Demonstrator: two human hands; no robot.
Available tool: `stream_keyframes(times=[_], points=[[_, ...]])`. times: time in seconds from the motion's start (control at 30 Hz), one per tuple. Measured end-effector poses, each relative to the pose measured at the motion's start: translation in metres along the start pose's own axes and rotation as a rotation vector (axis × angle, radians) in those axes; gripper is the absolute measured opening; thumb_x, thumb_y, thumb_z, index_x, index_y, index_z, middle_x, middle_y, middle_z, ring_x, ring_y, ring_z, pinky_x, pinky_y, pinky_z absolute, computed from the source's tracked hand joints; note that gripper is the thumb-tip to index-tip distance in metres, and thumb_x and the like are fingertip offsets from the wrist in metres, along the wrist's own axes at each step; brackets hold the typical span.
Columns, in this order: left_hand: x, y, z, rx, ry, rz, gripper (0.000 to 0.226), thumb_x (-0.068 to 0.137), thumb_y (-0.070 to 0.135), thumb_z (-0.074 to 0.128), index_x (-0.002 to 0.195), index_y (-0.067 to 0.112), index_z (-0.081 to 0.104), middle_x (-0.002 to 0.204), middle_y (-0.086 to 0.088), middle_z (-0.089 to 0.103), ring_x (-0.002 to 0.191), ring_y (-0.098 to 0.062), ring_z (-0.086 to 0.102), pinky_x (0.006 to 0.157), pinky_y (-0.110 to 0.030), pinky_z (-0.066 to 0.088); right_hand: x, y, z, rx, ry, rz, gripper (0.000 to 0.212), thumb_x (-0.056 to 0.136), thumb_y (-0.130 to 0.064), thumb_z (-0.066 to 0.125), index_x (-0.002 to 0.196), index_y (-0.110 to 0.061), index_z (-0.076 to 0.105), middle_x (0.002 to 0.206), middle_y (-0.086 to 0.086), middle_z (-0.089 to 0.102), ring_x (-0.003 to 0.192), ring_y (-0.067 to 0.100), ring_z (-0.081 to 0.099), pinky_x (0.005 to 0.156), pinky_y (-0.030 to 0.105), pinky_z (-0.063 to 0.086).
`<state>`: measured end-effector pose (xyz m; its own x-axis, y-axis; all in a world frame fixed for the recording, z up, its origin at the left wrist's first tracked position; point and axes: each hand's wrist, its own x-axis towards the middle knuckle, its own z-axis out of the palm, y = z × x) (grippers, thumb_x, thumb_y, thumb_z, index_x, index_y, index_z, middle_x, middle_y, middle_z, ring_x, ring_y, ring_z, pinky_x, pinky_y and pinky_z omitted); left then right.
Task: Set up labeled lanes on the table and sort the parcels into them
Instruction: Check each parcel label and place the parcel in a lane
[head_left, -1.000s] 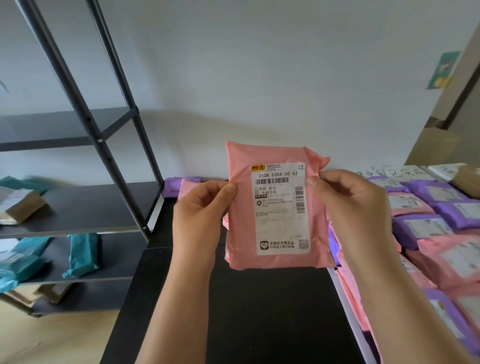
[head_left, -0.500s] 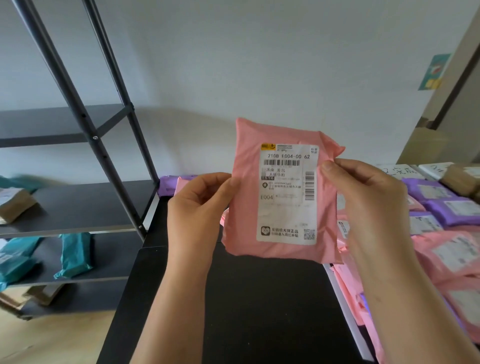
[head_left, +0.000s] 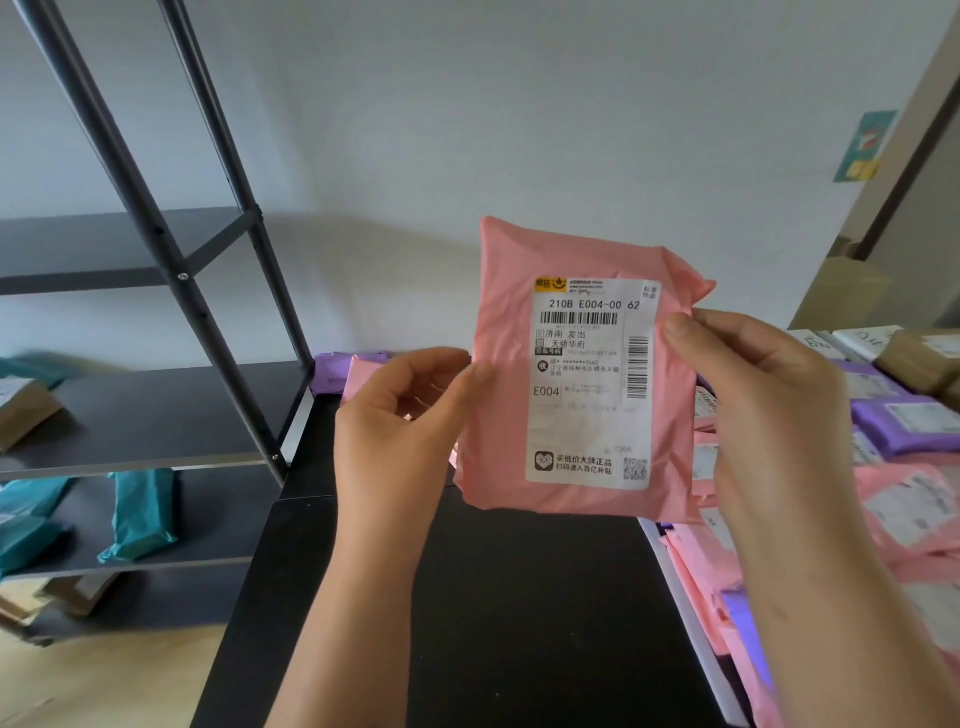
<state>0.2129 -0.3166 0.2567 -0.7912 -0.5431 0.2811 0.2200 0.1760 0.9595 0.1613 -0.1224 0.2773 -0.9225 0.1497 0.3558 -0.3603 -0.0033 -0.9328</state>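
Now higher, the pink plastic parcel (head_left: 500, 441) is pinched by left hand (head_left: 395, 431) and right hand (head_left: 769, 410). Its white label (head_left: 592, 415) reads 210B E004-00 62

"210B E004-00 62" on parcel label (head_left: 592, 384)

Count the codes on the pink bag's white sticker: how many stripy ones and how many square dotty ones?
On the white paper label of the pink plastic parcel:
Black striped barcodes: 2 (one lying, one upright)
Black square QR codes: 1
Total: 3
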Motion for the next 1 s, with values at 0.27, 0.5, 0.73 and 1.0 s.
stream_keyframes(times=[0.27,0.5,0.73,1.0], points=[[-0.001,0.023,0.008,-0.07,0.122,0.08,0.019,0.079,0.046,0.078,0.086,0.029,0.076,0.082,0.01,0.075,0.078,-0.012,0.072,0.069,-0.029,0.062,-0.013,-0.012,-0.003,0.014,-0.069,-0.073,0.015,0.09,-0.023,0.072,0.081,-0.033,0.078,0.083,-0.011,0.077,0.078,0.01,0.075,0.061,0.016,0.055],[-0.005,0.037,0.007,-0.175,0.142,0.05,0.025,0.077,0.049,0.08,0.068,0.026,0.074,0.067,0.007,0.07,0.061,-0.011,0.063,0.054,-0.027,0.05,-0.014,-0.022,-0.005,0.109,-0.064,-0.104,0.011,0.083,-0.023,0.076,0.081,-0.032,0.08,0.084,-0.004,0.078,0.082,0.018,0.076,0.071,0.028,0.059],[-0.007,0.044,0.007,-0.204,0.13,0.033,0.025,0.077,0.045,0.081,0.064,0.026,0.073,0.074,-0.001,0.074,0.081,-0.035,0.072,0.072,-0.046,0.06,-0.014,-0.024,-0.007,0.096,-0.077,-0.09,0.005,0.079,-0.034,0.075,0.081,-0.035,0.079,0.088,-0.005,0.078,0.085,0.019,0.076,0.073,0.035,0.056],[-0.005,0.042,0.005,-0.204,0.094,0.051,0.021,0.079,0.043,0.08,0.069,0.025,0.075,0.076,0.0,0.075,0.076,-0.024,0.073,0.07,-0.042,0.061,-0.013,-0.025,-0.004,0.109,-0.064,-0.075,0.008,0.082,-0.027,0.075,0.08,-0.033,0.079,0.086,-0.004,0.078,0.083,0.019,0.076,0.068,0.027,0.057]])
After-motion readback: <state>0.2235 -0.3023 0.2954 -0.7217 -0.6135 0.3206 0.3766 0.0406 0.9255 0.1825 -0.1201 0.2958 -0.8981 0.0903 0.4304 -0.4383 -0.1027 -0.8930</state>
